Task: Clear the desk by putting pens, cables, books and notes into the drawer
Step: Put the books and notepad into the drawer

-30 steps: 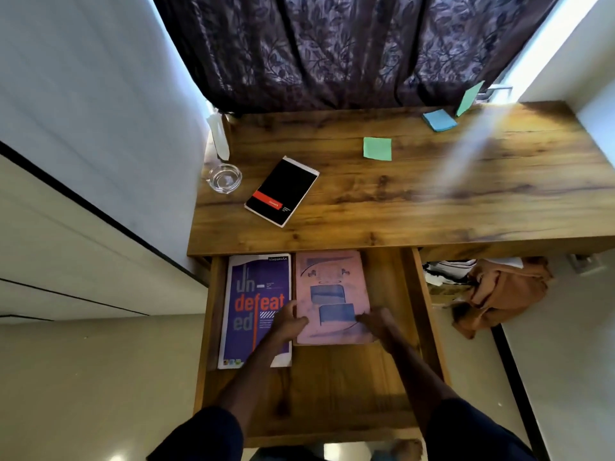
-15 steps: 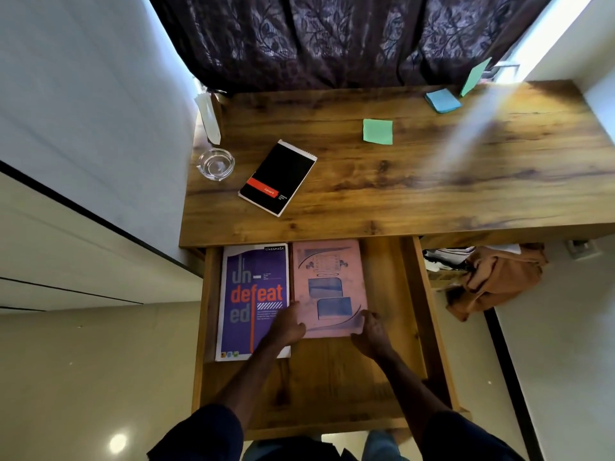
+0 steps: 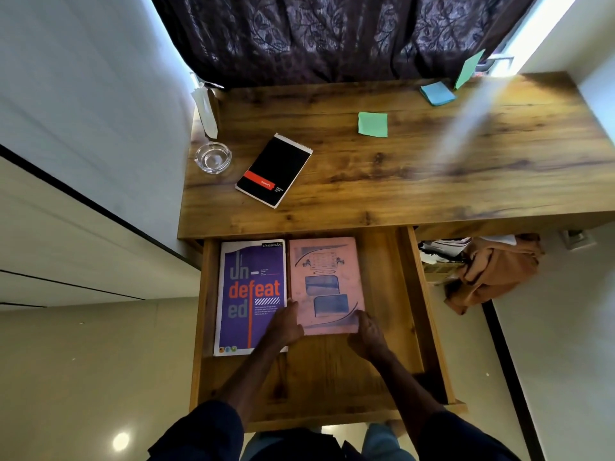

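Head view: over the last second the pink notebook [image 3: 324,281] has settled flat on the floor of the open drawer [image 3: 416,311]. It lies square beside the purple "undefeated" notebook [image 3: 251,287], their long edges just touching. The left hand [image 3: 286,324] and right hand [image 3: 367,331] have drawn back from the cover to its two near corners. Both touch the notebook there, but the dark fingers do not show whether they pinch the edge or only press it, so I cannot tell the grasp. By my reading this notebook is as good as stowed and ready to be let go. Still out on the desk [image 3: 432,188] are the black notepad [image 3: 274,171], a green sticky note [image 3: 372,124] and a blue sticky pad [image 3: 436,93]
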Available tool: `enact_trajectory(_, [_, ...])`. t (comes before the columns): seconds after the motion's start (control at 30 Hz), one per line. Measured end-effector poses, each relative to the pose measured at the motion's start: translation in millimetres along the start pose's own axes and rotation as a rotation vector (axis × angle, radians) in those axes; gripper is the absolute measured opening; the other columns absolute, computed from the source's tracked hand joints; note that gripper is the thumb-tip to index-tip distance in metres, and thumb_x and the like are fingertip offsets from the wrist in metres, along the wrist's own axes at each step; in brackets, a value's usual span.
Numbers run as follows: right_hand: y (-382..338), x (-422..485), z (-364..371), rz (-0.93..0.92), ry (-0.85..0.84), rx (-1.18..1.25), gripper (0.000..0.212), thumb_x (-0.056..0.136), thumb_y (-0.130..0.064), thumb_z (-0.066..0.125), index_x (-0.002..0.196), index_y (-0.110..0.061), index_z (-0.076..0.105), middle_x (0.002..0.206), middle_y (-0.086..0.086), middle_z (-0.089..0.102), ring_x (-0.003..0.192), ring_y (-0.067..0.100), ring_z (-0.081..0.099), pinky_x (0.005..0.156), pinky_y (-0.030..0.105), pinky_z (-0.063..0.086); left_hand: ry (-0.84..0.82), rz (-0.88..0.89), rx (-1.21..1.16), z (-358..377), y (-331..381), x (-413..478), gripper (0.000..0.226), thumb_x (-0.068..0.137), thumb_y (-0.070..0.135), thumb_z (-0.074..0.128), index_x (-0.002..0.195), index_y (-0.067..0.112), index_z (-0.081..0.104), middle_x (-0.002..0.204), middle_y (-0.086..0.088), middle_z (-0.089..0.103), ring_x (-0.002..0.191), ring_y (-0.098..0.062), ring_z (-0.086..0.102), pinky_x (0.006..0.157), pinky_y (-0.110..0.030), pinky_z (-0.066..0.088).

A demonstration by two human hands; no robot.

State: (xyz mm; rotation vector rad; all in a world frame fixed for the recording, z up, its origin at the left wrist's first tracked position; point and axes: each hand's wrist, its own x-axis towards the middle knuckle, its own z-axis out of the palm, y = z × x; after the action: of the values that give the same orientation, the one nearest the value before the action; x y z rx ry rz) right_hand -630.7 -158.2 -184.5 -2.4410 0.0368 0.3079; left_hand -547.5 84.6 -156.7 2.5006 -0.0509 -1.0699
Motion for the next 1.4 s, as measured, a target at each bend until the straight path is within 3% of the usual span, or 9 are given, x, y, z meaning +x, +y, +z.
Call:
enact_trajectory(0.17, [-9, -11, -5, 0.021, -0.028, 0.034, 0.057, 0.088, -0.047, 0.048, 0.135, -0.018, 0.034, 0.127, 0.021, 0.061, 0.114, 0.035, 0.064, 0.081, 0.047, 0.062, -0.007, -0.015, 0.024, 8, 0, -4, 0.080, 0.091, 0.018, 0.069, 0.157, 0.009, 0.026, 0.154, -0.015, 0.041, 0.139, -0.030, 0.044, 0.108, -0.036, 0.047])
enact_trajectory(0.3, [-25, -18, -20, 0.060, -0.056, 0.044, 0.061, 0.084, -0.030, 0.063, 0.132, 0.006, 0.051, 0.124, 0.025, 0.061, 0.114, 0.039, 0.063, 0.087, 0.047, 0.060, -0.018, -0.013, 0.049, 9, 0, -7, 0.082, 0.090, 0.019, 0.070, 0.158, 0.010, 0.024, 0.155, -0.014, 0.040, 0.140, -0.029, 0.043, 0.109, -0.037, 0.046])
enact_trajectory(0.5, [-29, -21, -34, -0.082, 0.005, 0.141, 0.051, 0.082, -0.032, 0.062, 0.122, -0.005, 0.046, 0.108, 0.024, 0.067, 0.112, 0.017, 0.051, 0.086, 0.014, 0.047, -0.020, 0.019, 0.053, 9, -6, -5, 0.083, 0.086, 0.018, 0.073, 0.155, 0.016, 0.027, 0.158, -0.009, 0.038, 0.141, -0.027, 0.043, 0.108, -0.042, 0.048])
enact_trajectory(0.63, [-10, -31, -22, 0.029, 0.038, 0.193, 0.056, 0.090, -0.034, 0.066, 0.134, -0.013, 0.039, 0.124, 0.023, 0.060, 0.122, 0.013, 0.051, 0.087, 0.043, 0.060, 0.028, 0.009, 0.050, 10, 2, -19, 0.076, 0.092, 0.016, 0.067, 0.156, 0.012, 0.026, 0.159, -0.009, 0.035, 0.143, -0.027, 0.039, 0.112, -0.037, 0.042])
enact_trajectory(0.73, [-11, -42, -23, 0.205, -0.021, 0.203, 0.061, 0.095, -0.048, 0.055, 0.140, -0.008, 0.043, 0.136, 0.020, 0.053, 0.129, 0.029, 0.053, 0.101, 0.045, 0.053, 0.071, -0.004, 0.056, 23, 4, -25, 0.068, 0.096, 0.017, 0.064, 0.155, 0.013, 0.030, 0.160, -0.009, 0.035, 0.146, -0.025, 0.036, 0.116, -0.036, 0.038])
enact_trajectory(0.83, [-9, -51, -19, 0.246, -0.116, 0.279, 0.063, 0.089, -0.039, 0.067, 0.138, -0.005, 0.044, 0.137, 0.018, 0.053, 0.125, 0.030, 0.057, 0.098, 0.025, 0.050, 0.088, -0.006, 0.069, 32, 10, -34, 0.064, 0.097, 0.021, 0.063, 0.153, 0.013, 0.034, 0.163, -0.008, 0.028, 0.149, -0.025, 0.030, 0.118, -0.036, 0.035])
enact_trajectory(0.93, [-16, -43, -18, 0.364, -0.131, 0.371, 0.057, 0.091, -0.017, 0.071, 0.139, -0.007, 0.043, 0.134, 0.007, 0.050, 0.112, 0.011, 0.055, 0.080, 0.003, 0.045, 0.109, -0.027, 0.086, 38, 14, -41, 0.062, 0.097, 0.023, 0.063, 0.153, 0.015, 0.036, 0.163, -0.007, 0.028, 0.150, -0.025, 0.028, 0.117, -0.037, 0.036])
enact_trajectory(1.13, [-34, -20, -23, 0.475, -0.143, 0.537, 0.072, 0.085, -0.030, 0.079, 0.143, -0.016, 0.040, 0.140, 0.003, 0.046, 0.118, 0.016, 0.050, 0.099, 0.035, 0.051, 0.023, -0.045, 0.172, 27, 14, -44, 0.082, 0.095, 0.021, 0.064, 0.160, 0.016, 0.014, 0.169, -0.006, 0.000, 0.155, -0.031, 0.009, 0.122, -0.048, 0.027])
enact_trajectory(1.4, [-31, -31, -26, 0.403, -0.127, 0.479, 0.069, 0.083, -0.027, 0.080, 0.138, -0.034, 0.040, 0.152, 0.003, 0.041, 0.130, 0.019, 0.048, 0.108, 0.043, 0.048, 0.016, 0.004, 0.277, 23, 6, -42, 0.099, 0.092, 0.014, 0.069, 0.161, 0.013, -0.002, 0.169, -0.010, -0.007, 0.155, -0.032, 0.008, 0.122, -0.043, 0.027])
